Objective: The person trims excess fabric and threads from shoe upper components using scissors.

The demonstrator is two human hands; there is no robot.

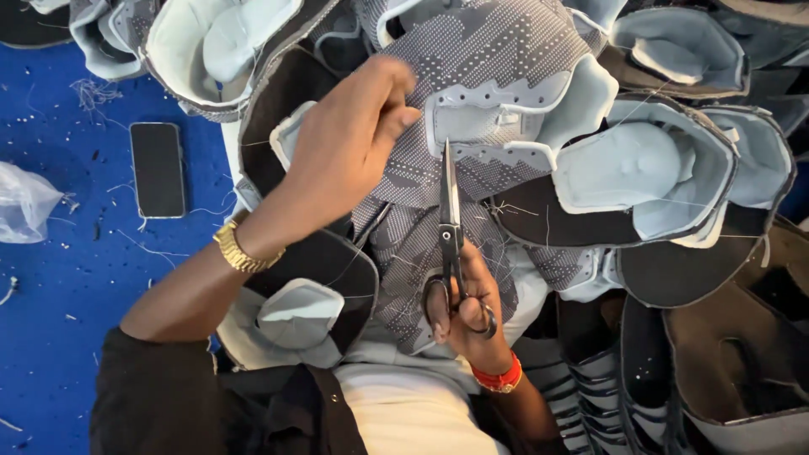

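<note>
My left hand (350,139) pinches the grey patterned shoe upper (489,59) near its pale lace panel, fingers closed on the fabric. A gold watch sits on that wrist. My right hand (468,307) grips a pair of black scissors (451,223) through the handles. The blades point up and look closed or nearly so, their tip touching the lower edge of the pale panel. A red band circles my right wrist. Loose threads hang around the blades.
Many unfinished grey and black shoe uppers (666,168) are heaped across the top and right. A black phone (158,168) lies on the blue surface (67,320) at left, beside a clear plastic bag (24,202) and scattered thread scraps.
</note>
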